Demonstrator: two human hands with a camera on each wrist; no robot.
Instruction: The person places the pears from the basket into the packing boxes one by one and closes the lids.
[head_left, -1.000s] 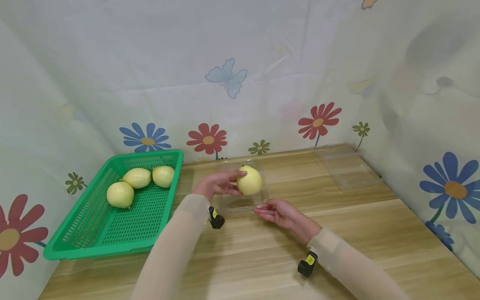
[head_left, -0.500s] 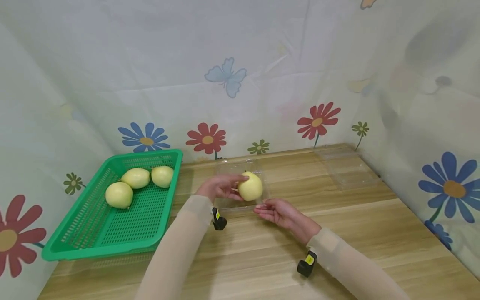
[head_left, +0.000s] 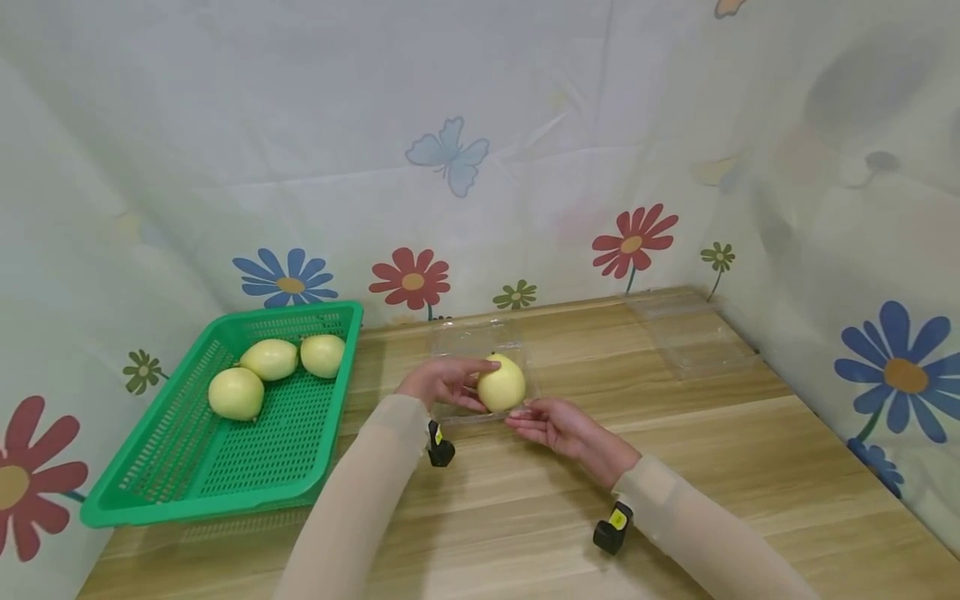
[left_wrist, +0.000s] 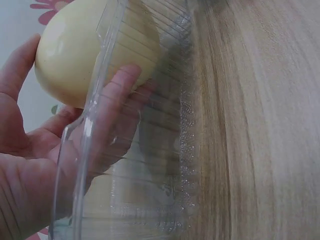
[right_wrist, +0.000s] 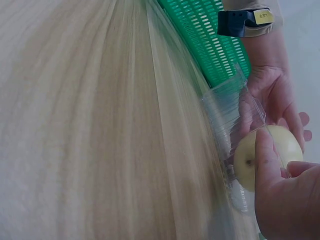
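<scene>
A pale yellow pear (head_left: 502,387) is in my left hand (head_left: 447,382), thumb on its top side and fingers below. The pear is low inside a clear plastic box (head_left: 474,332); seen from the left wrist, the ribbed box wall (left_wrist: 107,125) stands in front of my fingers and part of the pear. At the box's front right corner is my right hand (head_left: 561,427). The right wrist view has its thumb (right_wrist: 266,155) against the box's edge, with the other fingers on the pear side, pinching the rim. Whether the pear touches the box floor is hidden.
To the left stands a green perforated basket (head_left: 210,505) with three pears (head_left: 270,360) toward its back. A second clear plastic container (head_left: 705,343) lies at the table's back right. Flower-printed sheeting (head_left: 337,208) hangs behind and on both sides of the wooden table (head_left: 510,517).
My left hand has lowered the pear and brought it nearer the box's front edge. My right hand has stayed at the box's corner.
</scene>
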